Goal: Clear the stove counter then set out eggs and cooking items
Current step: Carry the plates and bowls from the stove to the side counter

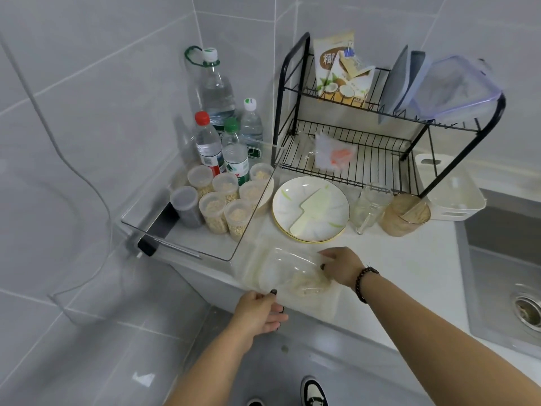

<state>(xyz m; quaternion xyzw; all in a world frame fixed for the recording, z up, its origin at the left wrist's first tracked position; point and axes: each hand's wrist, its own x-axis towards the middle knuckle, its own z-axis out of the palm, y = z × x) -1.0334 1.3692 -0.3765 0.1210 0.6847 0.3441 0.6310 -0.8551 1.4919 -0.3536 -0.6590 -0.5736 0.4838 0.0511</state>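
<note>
Left hand (261,310) pinches near edge of clear bag (288,272) at counter (409,276) front. Right hand (341,266) grips bag's right side. Jars (225,200) far left, plate (311,208) beyond bag, rack (380,136) far right.

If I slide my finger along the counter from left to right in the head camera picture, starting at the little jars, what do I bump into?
Little jars of grain → plate → clear glass jar → brown cup → white basket → sink.
</note>
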